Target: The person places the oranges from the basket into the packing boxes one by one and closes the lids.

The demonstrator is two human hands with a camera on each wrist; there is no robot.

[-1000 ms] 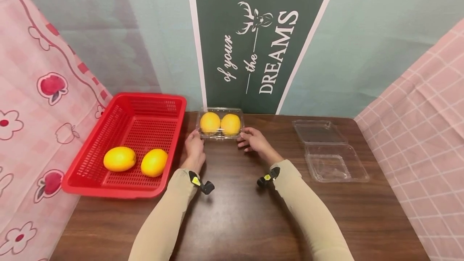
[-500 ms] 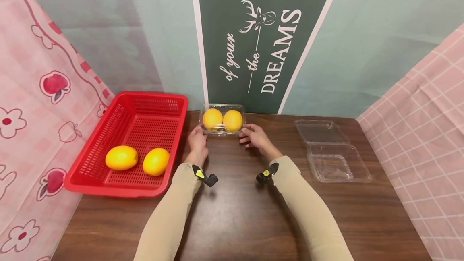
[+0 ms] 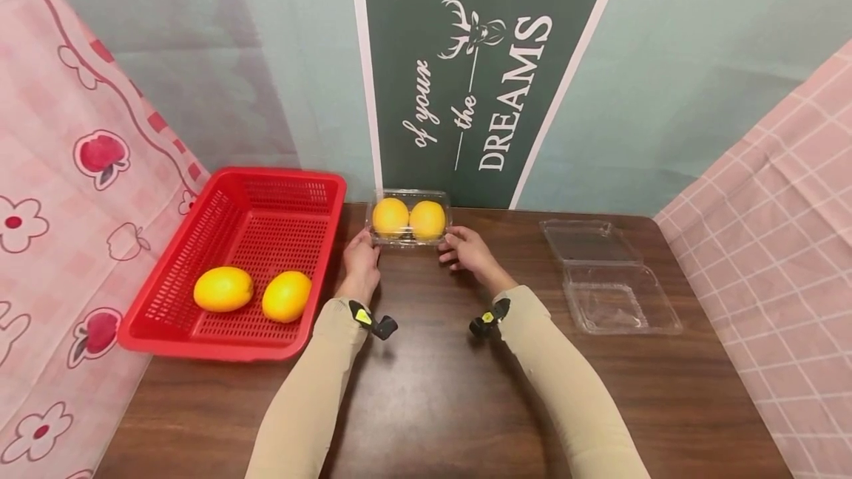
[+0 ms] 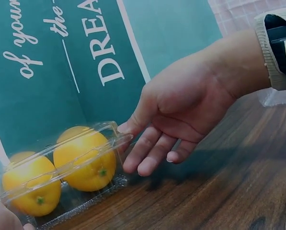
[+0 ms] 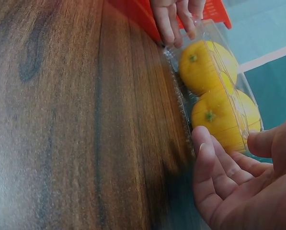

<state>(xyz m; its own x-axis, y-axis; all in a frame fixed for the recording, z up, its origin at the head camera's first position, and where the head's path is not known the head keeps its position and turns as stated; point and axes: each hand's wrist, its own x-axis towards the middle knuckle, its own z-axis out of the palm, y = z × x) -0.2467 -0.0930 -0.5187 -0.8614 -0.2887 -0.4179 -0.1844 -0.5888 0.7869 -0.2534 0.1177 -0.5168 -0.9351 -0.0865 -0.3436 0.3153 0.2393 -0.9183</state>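
A clear plastic clamshell box (image 3: 409, 244) with its lid down stands against the back wall, holding two oranges (image 3: 390, 217) side by side. At its left end my left hand (image 3: 362, 263) grips the near corner. My right hand (image 3: 470, 253) holds the opposite end; in the left wrist view, the right thumb lies on the box's rim and the fingers are against its side. From the right wrist, green stem ends show on both oranges (image 5: 211, 115). Part of the left hand (image 5: 175, 17) is cut off there.
To the left, a red plastic basket (image 3: 236, 352) holds two more oranges (image 3: 222, 289). An unfolded clear clamshell box (image 3: 622, 298) lies on the right of the brown wooden table (image 3: 426, 398). Fabric hangings (image 3: 699, 94) enclose the back and both sides.
Both hands have pushed the filled box slightly farther toward the back wall, mostly in the earlier half second. Since then the hands have barely moved.
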